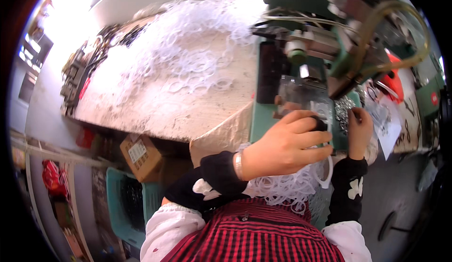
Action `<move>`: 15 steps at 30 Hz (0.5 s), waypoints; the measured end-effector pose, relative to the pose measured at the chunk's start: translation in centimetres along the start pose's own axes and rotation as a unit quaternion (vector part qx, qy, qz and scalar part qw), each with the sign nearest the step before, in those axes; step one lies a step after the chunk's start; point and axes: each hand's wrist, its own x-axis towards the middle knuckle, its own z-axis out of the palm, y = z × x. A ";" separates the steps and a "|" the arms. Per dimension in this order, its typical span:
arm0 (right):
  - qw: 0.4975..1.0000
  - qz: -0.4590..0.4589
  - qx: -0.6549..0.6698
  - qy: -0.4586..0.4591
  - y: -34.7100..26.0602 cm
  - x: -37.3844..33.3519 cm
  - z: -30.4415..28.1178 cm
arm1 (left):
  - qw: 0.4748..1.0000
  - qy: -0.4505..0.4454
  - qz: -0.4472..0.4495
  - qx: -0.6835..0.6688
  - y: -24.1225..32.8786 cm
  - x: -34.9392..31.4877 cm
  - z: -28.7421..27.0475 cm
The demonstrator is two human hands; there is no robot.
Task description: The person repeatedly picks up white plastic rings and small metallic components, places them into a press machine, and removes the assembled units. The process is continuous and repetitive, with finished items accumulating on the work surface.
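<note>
My left hand (pixel 285 148) is closed in front of the green machine (pixel 256 125), its fingers curled round a white plastic ring (pixel 326 179) whose lower part hangs below them. A small dark round piece (pixel 319 123) shows at the index finger; I cannot tell what it is. Beside it, my right hand (pixel 359 135) has its fingertips bent together at a heap of small shiny metal parts (pixel 343 110). Anything between those fingertips is too small to make out. A clear plastic guard (pixel 297 92) stands just beyond my left hand. More white rings (pixel 287 186) lie in my lap.
A large pile of white plastic rings (pixel 188 40) covers the back of the worktable (pixel 155 116). Metal clamps or tools (pixel 70 83) lie at its left edge. Below are a cardboard box (pixel 141 157) and a teal crate (pixel 117 215). A yellowish hose (pixel 421 31) loops at right.
</note>
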 end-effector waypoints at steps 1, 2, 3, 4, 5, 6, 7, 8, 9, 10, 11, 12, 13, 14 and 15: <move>1.000 -0.016 -0.015 -0.013 1.2 -0.3 0.5 | 1.000 0.011 0.000 -0.009 0.0 -0.2 0.1; 0.993 -0.096 -0.065 0.012 1.7 -0.2 1.1 | 1.000 0.014 0.001 -0.008 -0.1 -0.3 0.2; 0.999 -0.038 -0.002 0.008 1.8 -0.4 1.6 | 1.000 0.017 0.004 -0.007 -0.2 -0.4 0.2; 0.998 0.029 0.056 0.001 0.8 -0.7 1.4 | 1.000 0.017 0.005 -0.014 0.0 -0.5 0.4; 0.998 -0.032 0.044 0.025 0.6 -0.1 1.8 | 1.000 0.023 0.008 -0.015 -0.1 -0.5 0.6; 0.994 -0.092 0.031 0.050 0.6 0.9 2.4 | 1.000 0.026 0.002 -0.012 0.0 -0.7 0.5; 0.986 -0.145 0.017 0.082 0.9 1.7 2.9 | 1.000 0.022 0.002 -0.014 0.0 -0.7 0.5; 0.990 -0.131 0.008 0.058 1.7 2.2 3.5 | 1.000 0.016 0.006 -0.020 0.1 -0.6 0.5; 0.993 -0.116 -0.003 0.035 2.9 2.5 4.4 | 1.000 0.004 -0.011 -0.013 0.5 -0.6 0.5; 0.995 -0.101 -0.012 0.011 3.6 2.8 4.8 | 1.000 -0.008 -0.029 -0.004 1.0 -0.9 0.5; 0.997 -0.022 0.061 -0.048 2.5 2.3 4.0 | 0.999 -0.013 -0.049 0.007 1.6 -1.3 0.3; 0.992 -0.004 0.105 -0.066 2.5 1.6 3.6 | 0.996 -0.031 -0.083 0.014 2.6 -1.8 -0.6; 0.994 -0.017 0.104 -0.041 1.9 0.6 2.9 | 0.995 -0.004 -0.085 0.048 3.1 -3.3 -1.2; 0.994 -0.027 0.103 -0.016 1.5 -0.3 2.4 | 0.993 0.020 -0.088 0.080 3.0 -5.0 -2.0; 0.978 0.016 0.206 0.029 2.1 -1.4 2.5 | 0.984 0.051 -0.110 0.127 2.2 -6.2 -3.6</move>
